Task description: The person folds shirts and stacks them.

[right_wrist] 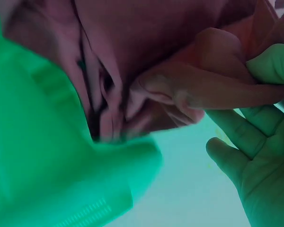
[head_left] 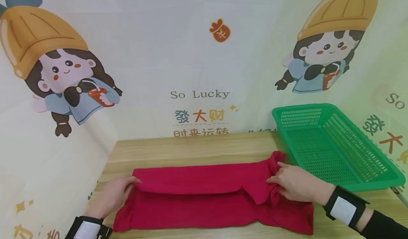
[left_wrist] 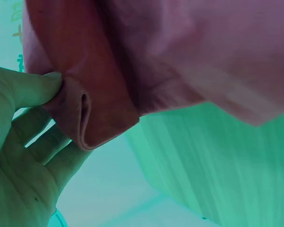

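"Where's the red cloth (head_left: 191,212)?"

"Across the front of the desk (head_left: 178,150), stretched out sideways between both hands. Its upper part is folded forward over the lower, and the fold's long edge runs along the middle."

"What's the left hand (head_left: 114,194) doing?"

"Pinching the cloth's left end. The left wrist view has the thumb on top and the other fingers underneath, so they're closed around the layers."

"And the right hand (head_left: 298,184)?"

"It grips the right end, fingers holding a bunched, crumpled bit. A loose corner droops just beside them, and the cloth is far more wrinkled there than on the left."

"Anything near it?"

"A green plastic basket (head_left: 376,184) with slotted sides, on the right, close to the bunched end."

"And behind?"

"A pale backdrop (head_left: 143,55) printed with cartoon girls in yellow hats and the words 'So Lucky' (head_left: 200,94). Each wrist wears a black strap (head_left: 360,200) with a white panel."
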Available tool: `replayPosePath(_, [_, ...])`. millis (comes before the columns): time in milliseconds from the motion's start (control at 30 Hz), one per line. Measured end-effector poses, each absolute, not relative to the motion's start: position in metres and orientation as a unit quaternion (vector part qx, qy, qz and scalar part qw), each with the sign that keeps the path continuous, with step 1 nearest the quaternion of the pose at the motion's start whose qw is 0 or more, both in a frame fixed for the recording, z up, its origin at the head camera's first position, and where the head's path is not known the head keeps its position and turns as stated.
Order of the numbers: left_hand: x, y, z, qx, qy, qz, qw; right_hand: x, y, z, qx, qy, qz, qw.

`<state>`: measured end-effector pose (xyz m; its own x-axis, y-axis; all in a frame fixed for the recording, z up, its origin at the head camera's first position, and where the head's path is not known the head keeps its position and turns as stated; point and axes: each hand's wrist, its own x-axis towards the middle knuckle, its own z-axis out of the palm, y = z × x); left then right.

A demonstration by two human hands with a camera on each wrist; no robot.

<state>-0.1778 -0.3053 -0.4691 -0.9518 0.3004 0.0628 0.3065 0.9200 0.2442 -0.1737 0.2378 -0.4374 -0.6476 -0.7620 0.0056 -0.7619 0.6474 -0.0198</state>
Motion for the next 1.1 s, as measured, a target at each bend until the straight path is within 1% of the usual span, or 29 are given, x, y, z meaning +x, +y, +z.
replayPosePath(100, [-0.174,-0.306,-0.478,-0.154,-0.982,-0.113,0.001,-0.166,0.237,-0.451,-0.426,0.904,0.003,0.01])
replayPosePath(200, [-0.171,-0.306,-0.488,-0.155,-0.982,-0.101,-0.024,-0.157,0.235,-0.462,-0.413,0.909,0.02,0.043])
replayPosePath(367, [-0.17,-0.302,-0.494,-0.137,-0.98,-0.102,-0.104,-0.143,0.229,-0.465,-0.316,0.928,0.03,0.194])
replayPosePath(433, [-0.172,-0.299,-0.491,-0.126,-0.98,-0.102,-0.117,-0.141,0.226,-0.46,-0.277,0.933,0.02,0.23])
replayPosePath(467, [-0.174,-0.296,-0.489,-0.125,-0.98,-0.101,-0.115,-0.141,0.224,-0.458,-0.263,0.936,0.004,0.235])
replayPosePath(500, [-0.176,-0.293,-0.487,-0.126,-0.981,-0.098,-0.112,-0.143,0.222,-0.456,-0.254,0.94,-0.012,0.229])
replayPosePath(533, [-0.178,-0.29,-0.486,-0.127,-0.982,-0.094,-0.107,-0.144,0.22,-0.455,-0.25,0.945,-0.029,0.21])
replayPosePath(633, [-0.184,-0.276,-0.483,-0.146,-0.983,-0.081,-0.08,-0.152,0.213,-0.456,-0.24,0.96,-0.066,0.131])
replayPosePath(667, [-0.186,-0.271,-0.483,-0.15,-0.983,-0.083,-0.073,-0.154,0.21,-0.457,-0.232,0.963,-0.074,0.113])
replayPosePath(733, [-0.192,-0.26,-0.484,-0.161,-0.981,-0.091,-0.064,-0.159,0.204,-0.464,-0.209,0.97,-0.081,0.095])
replayPosePath(800, [-0.197,-0.251,-0.487,-0.16,-0.979,-0.106,-0.073,-0.162,0.198,-0.473,-0.175,0.975,-0.076,0.114])
replayPosePath(867, [-0.201,-0.244,-0.493,-0.158,-0.976,-0.114,-0.095,-0.164,0.192,-0.483,-0.14,0.976,-0.064,0.151])
replayPosePath(933, [-0.203,-0.24,-0.5,-0.15,-0.975,-0.113,-0.115,-0.166,0.187,-0.492,-0.124,0.976,-0.039,0.173])
replayPosePath(1000, [-0.202,-0.239,-0.507,-0.143,-0.976,-0.108,-0.127,-0.168,0.183,-0.5,-0.125,0.976,-0.018,0.177])
replayPosePath(1100, [-0.2,-0.239,-0.511,-0.14,-0.978,-0.099,-0.12,-0.173,0.182,-0.508,-0.132,0.978,-0.011,0.164])
